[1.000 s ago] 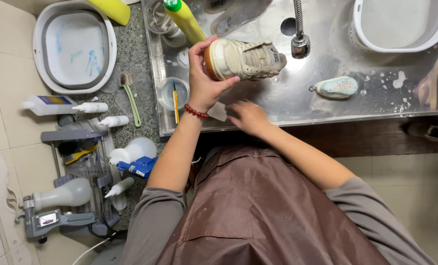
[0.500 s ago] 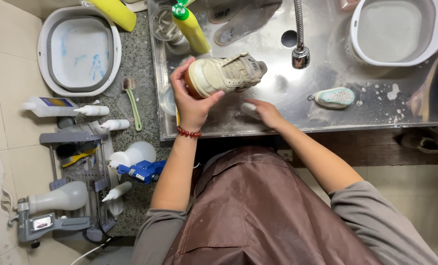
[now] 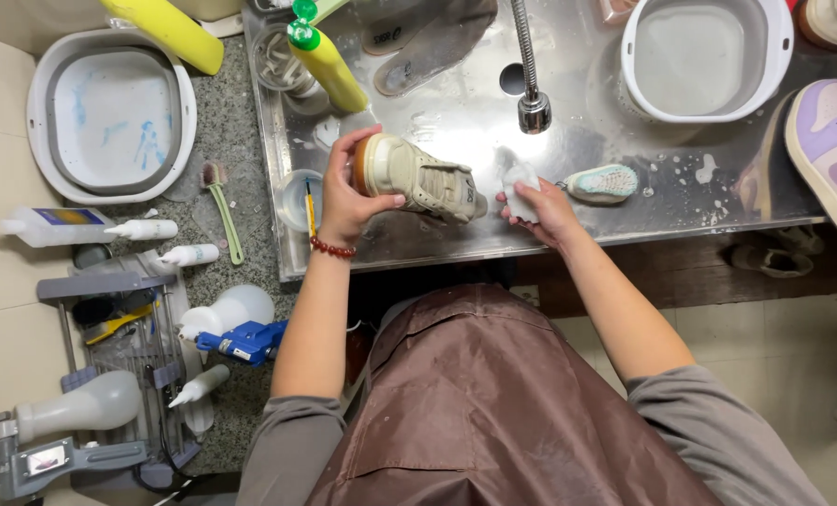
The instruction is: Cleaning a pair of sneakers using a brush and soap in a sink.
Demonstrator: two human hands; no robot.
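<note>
Sneaker (image 3: 418, 178), beige with a tan sole, held on its side above the wet steel sink (image 3: 456, 122), near the front edge. Compared with half a second earlier, the shoe has been lowered and turned so that its toe points toward the right hand (image 3: 545, 208); a second earlier it was held higher, close under the tap (image 3: 531, 103). The right hand, previously bare at the sink's front edge, now carries a white cloth (image 3: 520, 180) just beside the toe; whether cloth and toe touch cannot be told. The change suggests, as a judgement, that wiping of the toe end is the step in hand.

Left hand (image 3: 353, 192): fingers clamped around the heel, thumb along the upper. Right-hand fingers are closed on the cloth.

Appearance of the shoe: mesh and overlay upper in dull beige, laces removed or hidden, heel end orange-tan, surface damp-looking; no heavy dirt can be made out at this size.

Surroundings: a yellow bottle with a green cap (image 3: 323, 61) stands behind the left hand; a pale green brush (image 3: 604, 183) lies right of the cloth; a white basin (image 3: 704, 56) sits further right; a second basin (image 3: 109, 112) rests on the speckled counter (image 3: 240, 141).
</note>
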